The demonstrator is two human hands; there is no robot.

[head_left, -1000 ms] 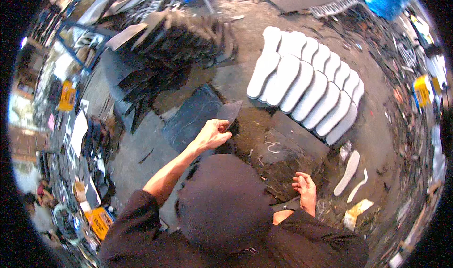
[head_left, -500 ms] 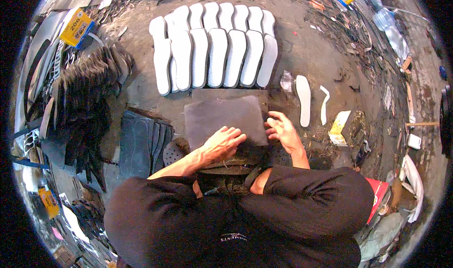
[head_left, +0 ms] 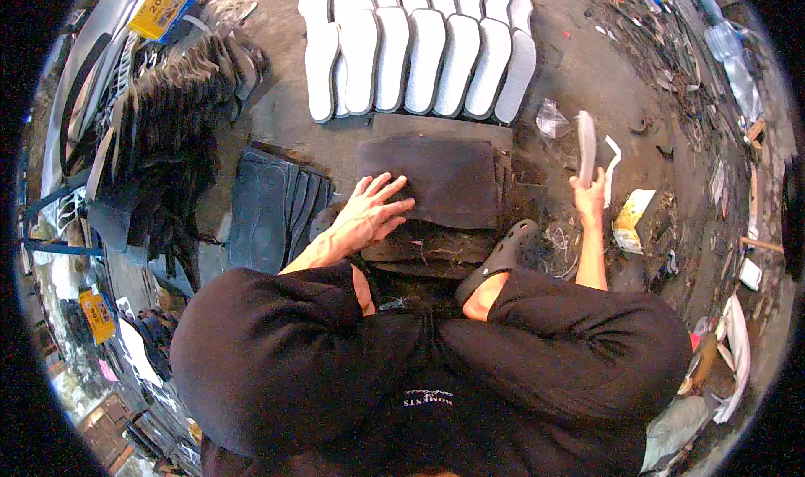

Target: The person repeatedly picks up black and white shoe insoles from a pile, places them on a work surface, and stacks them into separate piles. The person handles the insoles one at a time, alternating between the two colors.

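Observation:
A dark rectangular sheet (head_left: 444,183) lies on a low dark block in front of me. My left hand (head_left: 376,207) rests on its left side, fingers spread and flat. Off to the right, my right hand (head_left: 589,190) grips the near end of a single white insole (head_left: 586,145), which is raised and tilted with its far end pointing away. A thin white bent strip (head_left: 611,171) is just right of that hand. Beyond the sheet lie two overlapping rows of white insoles with dark edges (head_left: 423,62).
Dark sheets with traced outlines (head_left: 258,204) are fanned at the left, beside a tall heap of dark cut pieces (head_left: 159,133). A clear plastic scrap (head_left: 550,120) and a yellow-white paper (head_left: 633,217) lie right. My clog (head_left: 503,259) is close to the block.
My right hand has left the sheet and moved right, taking hold of the lone white insole and lifting it. My left hand has spread its fingers near the sheet's left edge. The view has shifted.

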